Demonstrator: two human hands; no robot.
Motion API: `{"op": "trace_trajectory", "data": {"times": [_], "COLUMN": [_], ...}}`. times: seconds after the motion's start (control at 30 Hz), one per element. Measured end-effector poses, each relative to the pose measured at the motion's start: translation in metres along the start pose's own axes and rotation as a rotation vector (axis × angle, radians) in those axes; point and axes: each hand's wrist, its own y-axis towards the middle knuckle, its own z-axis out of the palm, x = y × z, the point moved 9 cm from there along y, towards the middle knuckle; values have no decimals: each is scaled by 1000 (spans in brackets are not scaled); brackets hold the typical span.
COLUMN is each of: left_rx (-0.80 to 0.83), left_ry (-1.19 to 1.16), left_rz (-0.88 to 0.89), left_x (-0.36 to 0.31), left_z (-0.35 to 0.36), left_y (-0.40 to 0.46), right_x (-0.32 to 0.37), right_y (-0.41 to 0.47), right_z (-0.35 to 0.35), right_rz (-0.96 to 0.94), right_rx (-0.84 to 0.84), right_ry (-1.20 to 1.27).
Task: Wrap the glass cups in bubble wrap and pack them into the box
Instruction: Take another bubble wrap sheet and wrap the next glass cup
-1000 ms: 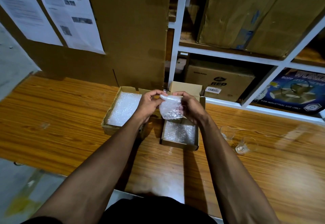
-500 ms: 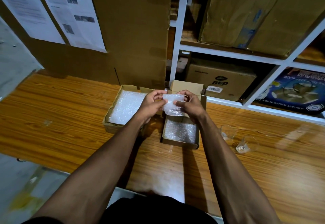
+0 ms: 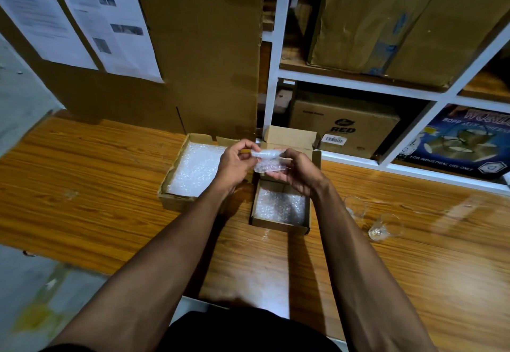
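Note:
A small bubble-wrap bundle (image 3: 267, 160) hangs between my two hands above the small open cardboard box (image 3: 278, 226). My left hand (image 3: 236, 162) pinches its left end, and my right hand (image 3: 299, 171) grips it from the right and below. Whether a cup is inside the wrap I cannot tell. The small box has bubble wrap lying in its bottom. Two bare glass cups lie on the table to the right: one (image 3: 356, 208) close to my right forearm, the other (image 3: 386, 227) further right.
A wider shallow cardboard box (image 3: 176, 200) lined with white bubble wrap sits left of the small one. Behind the wooden table (image 3: 96, 200) stand a large cardboard sheet (image 3: 207, 61) and white shelving (image 3: 276, 48) stacked with cartons.
The wrap has been folded into a smaller, flatter bundle between my fingers. Both hands stay above the small box.

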Motion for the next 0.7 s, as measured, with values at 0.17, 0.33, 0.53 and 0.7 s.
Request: {"op": "trace_trajectory", "data": {"times": [0.17,0.33,0.53,0.7], "left_rx": [-25,101,156,193], "left_ry": [91,-22,-167,-114], "left_rz": [66,0,-95,-106], "left_x": [-3,0,6,6], "left_z": [1,18,35,53], "left_y": [1,-1,-2,0], "right_x": [1,9,19,24], "right_y": [4,11,8,3], "right_z": [-5,-19,-34,-58], "right_rz": [-33,-134,-207,-270], "right_rx": [-34,-151,-155,-223], "right_ry": [-19,-193,-326,-456]}}
